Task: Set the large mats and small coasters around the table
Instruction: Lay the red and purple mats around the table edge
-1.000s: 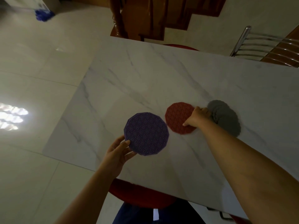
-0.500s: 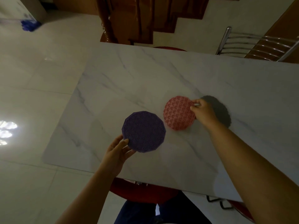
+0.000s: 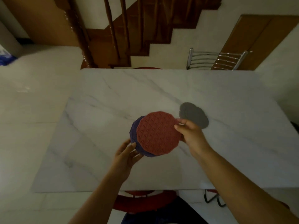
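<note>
My right hand point(image 3: 189, 133) pinches the right edge of a round red mat point(image 3: 157, 134) and holds it above the white marble table point(image 3: 113, 97). The red mat overlaps a purple mat point(image 3: 134, 135), most of which is hidden beneath it. My left hand point(image 3: 127, 152) grips the purple mat at its lower left edge. A small stack of grey coasters point(image 3: 194, 114) lies on the table just beyond my right hand.
A metal-backed chair point(image 3: 216, 59) stands at the table's far right edge. A red stool seat point(image 3: 144, 202) sits under the near edge below my arms. A wooden staircase point(image 3: 129, 29) rises behind the table, and glossy tiled floor lies to the left.
My right hand lifted the red mat off the table and carried it left, over the purple mat held in my left hand. The view tilted up.
</note>
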Demonstrator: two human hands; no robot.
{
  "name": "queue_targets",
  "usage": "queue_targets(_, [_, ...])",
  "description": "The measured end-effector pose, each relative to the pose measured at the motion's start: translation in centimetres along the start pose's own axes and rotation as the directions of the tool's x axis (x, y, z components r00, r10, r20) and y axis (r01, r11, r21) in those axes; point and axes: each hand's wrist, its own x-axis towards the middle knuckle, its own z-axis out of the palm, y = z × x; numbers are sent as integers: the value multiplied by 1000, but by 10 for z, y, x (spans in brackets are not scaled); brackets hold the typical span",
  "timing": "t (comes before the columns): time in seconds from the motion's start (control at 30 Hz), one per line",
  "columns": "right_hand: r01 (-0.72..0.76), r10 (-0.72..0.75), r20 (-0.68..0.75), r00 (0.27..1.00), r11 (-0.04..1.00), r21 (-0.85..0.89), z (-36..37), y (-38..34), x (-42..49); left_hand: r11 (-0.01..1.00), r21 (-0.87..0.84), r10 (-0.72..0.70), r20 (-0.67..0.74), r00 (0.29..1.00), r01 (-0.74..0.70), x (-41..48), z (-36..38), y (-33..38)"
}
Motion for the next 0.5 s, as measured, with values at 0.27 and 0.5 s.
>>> queue_targets(0.27, [-68, 65, -185, 981, 998, -10, -13, 32, -41, 995, 36, -101, 174, 980, 96, -14, 8, -16])
queue_targets(0.5, [12, -28, -290, 957, 998, -55, -40, 51, -78, 976, 127, -197, 195, 961, 175, -20, 17, -40])
